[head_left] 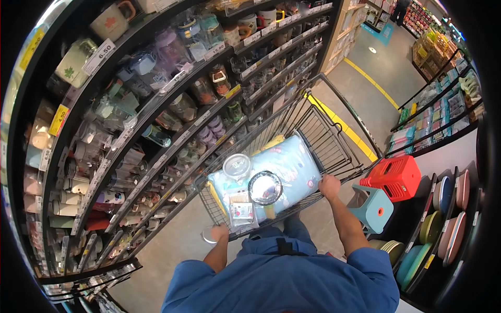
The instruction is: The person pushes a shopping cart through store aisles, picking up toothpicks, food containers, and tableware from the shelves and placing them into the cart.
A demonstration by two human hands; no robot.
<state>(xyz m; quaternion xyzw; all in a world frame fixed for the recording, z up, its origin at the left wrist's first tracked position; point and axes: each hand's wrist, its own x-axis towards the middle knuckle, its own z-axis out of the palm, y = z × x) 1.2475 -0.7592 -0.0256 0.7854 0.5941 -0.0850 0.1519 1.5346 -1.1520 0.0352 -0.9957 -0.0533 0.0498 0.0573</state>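
A wire shopping cart (326, 138) stands in front of my body. In it lies a large light-blue plastic-wrapped package (289, 167), with a round silver-topped item (265, 188), a clear round container (237, 166) and a small clear pack (242, 211) on top. My right hand (329, 186) is closed round the cart's edge beside the blue package. At the cart's near left corner is my left hand (220, 232), its fingers curled against a round, clear or whitish object (209, 235) that hangs just outside the cart.
Long shelves (172, 130) of cups and glassware curve along the left. At right are a red stool (394, 177), a teal stool (374, 208) and racks of plates (430, 227). A floor aisle with yellow lines (370, 83) runs beyond the cart.
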